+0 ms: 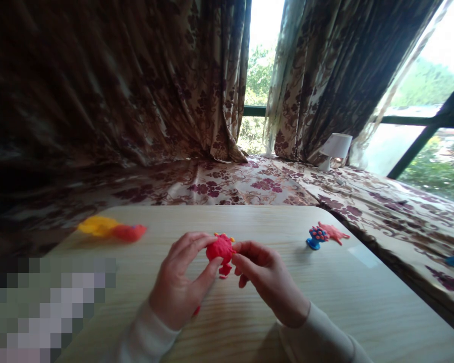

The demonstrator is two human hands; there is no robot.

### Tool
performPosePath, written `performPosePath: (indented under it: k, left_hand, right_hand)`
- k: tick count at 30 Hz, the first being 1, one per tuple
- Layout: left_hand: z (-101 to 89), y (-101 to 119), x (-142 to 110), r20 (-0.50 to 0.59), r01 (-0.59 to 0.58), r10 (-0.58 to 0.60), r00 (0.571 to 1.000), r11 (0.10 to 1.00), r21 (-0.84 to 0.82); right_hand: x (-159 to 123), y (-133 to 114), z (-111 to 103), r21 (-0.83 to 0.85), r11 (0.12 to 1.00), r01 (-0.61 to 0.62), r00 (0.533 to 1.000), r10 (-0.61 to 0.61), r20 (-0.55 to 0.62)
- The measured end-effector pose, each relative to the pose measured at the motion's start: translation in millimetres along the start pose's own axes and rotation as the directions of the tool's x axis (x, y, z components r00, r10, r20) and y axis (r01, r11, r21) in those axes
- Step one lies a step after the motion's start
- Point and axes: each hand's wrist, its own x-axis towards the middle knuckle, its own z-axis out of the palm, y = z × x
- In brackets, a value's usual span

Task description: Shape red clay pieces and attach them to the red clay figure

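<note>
Between both hands is a red clay figure (220,250), a rounded lump with a rough surface and small yellow bits on its top. My left hand (183,282) grips its left side, fingers over the top and thumb at the lower front. My right hand (263,277) pinches at its right edge with thumb and forefinger; any small piece between those fingertips is hidden. Just below the lump is a smaller red piece (225,270); I cannot tell if it is joined on. Another bit of red clay (196,310) shows partly behind my left wrist.
On the pale wooden table (249,327), a yellow-and-red clay piece (113,229) lies at the far left. Far right stand a blue piece with pink dots (316,237) and a flat pink piece (335,232). A white lamp (336,146) stands beyond, on flowered cloth.
</note>
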Motion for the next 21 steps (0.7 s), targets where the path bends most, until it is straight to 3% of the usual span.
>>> performPosePath:
  k: [6,13,16,21]
  left_hand:
    - [-0.5,-0.5,-0.9,0.001,0.014,-0.014,1.000,1.000,-0.001]
    - [-1.1,2.0,-0.4,0.015,0.048,-0.048,0.999,0.998,-0.031]
    - [-2.7,3.5,1.8,0.018,0.106,-0.105,0.994,0.991,-0.084]
    - [-4.1,6.0,6.1,0.044,0.224,-0.219,0.975,0.962,-0.160]
  right_hand:
    - [-2.0,2.1,2.4,-0.203,0.970,0.134,0.986,-0.151,-0.073]
    - [-0.7,10.0,0.1,-0.353,0.899,0.258,0.956,-0.292,-0.044]
    - [-1.9,11.6,-2.7,-0.471,0.822,0.321,0.924,-0.380,-0.033]
    - [-6.1,7.4,-4.8,-0.671,0.602,0.433,0.843,-0.534,0.065]
